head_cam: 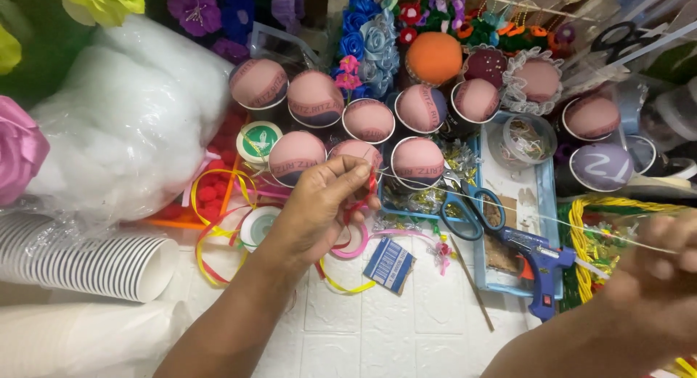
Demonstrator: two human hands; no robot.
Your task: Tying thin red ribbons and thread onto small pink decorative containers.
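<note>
- Above the white desk [377, 327], the left hand [319, 207] is pinching a small red ribbon piece [371, 185] between thumb and fingertips, closed narrowly on it.
- The right hand [653, 276] is sitting at the lower right edge of the view, blurred; it is appearing closed on the far end of a thin thread [523, 212], though the exact grip cannot be told.
- The thread is running taut from the ribbon piece, over the blue-handled scissors [468, 207] and the blue glue gun [541, 265], to the right hand.
- Advice for the step in hand: keeping the thread under even tension, holding the pinch close to where it enters the ribbon, and pulling along the line of the thread rather than sideways is likely giving the cleanest result; jerking is risking a snag on the scissors below.
- Padded, fabric-topped cups [417, 162] are standing in rows behind the left hand: roughly ten pink ones, one lilac, one orange; some are partly hidden, so the count is approximate.
- One stack of white paper cups [94, 262] is lying on its side at the left.
- One bag of white stuffing [123, 124] is resting above the stack.
- One pair of scissors and one glue gun are lying in the blue tray [541, 182].
- One small blue card [388, 264] is lying near the left wrist.
</note>
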